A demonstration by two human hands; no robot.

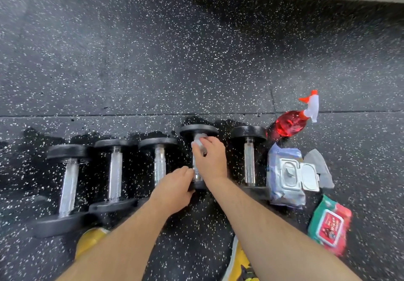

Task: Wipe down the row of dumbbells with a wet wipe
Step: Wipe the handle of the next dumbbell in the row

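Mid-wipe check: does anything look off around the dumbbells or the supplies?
The blue wipes pack right of the dumbbells lies with its lid flipped open, so the wipes may dry out. Dark, wet-looking patches mark the floor along their far ends.

Your five dumbbells (159,162) lie side by side on the speckled floor (153,62), with black round heads and knurled chrome handles. The fourth dumbbell (199,130) from your left sits slightly farther out. A crumpled white wet wipe (199,142) presses against its handle's far end, pinched in your right hand (211,158).
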